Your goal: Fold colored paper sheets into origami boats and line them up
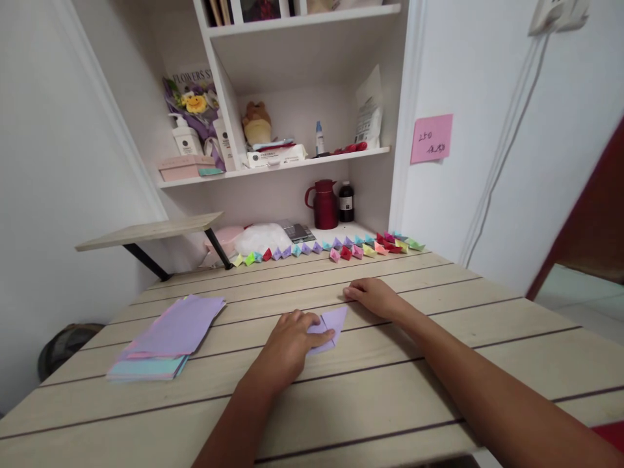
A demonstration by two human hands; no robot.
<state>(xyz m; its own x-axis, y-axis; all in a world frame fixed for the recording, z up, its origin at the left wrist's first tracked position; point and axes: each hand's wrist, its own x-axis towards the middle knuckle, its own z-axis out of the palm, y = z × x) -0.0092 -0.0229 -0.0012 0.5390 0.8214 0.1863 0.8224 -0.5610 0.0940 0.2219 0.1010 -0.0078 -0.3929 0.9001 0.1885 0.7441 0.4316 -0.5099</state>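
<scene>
A folded piece of purple paper (335,321) lies on the wooden table in front of me. My left hand (291,339) rests over its left part, thumb stretched across the paper and fingers bent at its upper edge, pressing it to the tabletop. Part of the paper is hidden under that hand. Just beyond the paper's upper right corner, my right hand (371,294) lies on the table, apart from the paper. Its fingers are curled in, and nothing shows in them.
To the left lies a stack of coloured paper sheets (180,325), purple on top. Several small folded paper boats (306,249) line the table's back edge. A raised wooden stand (151,231) is at the back left. Behind are shelves with a red jug (325,205) and dark bottle (346,203).
</scene>
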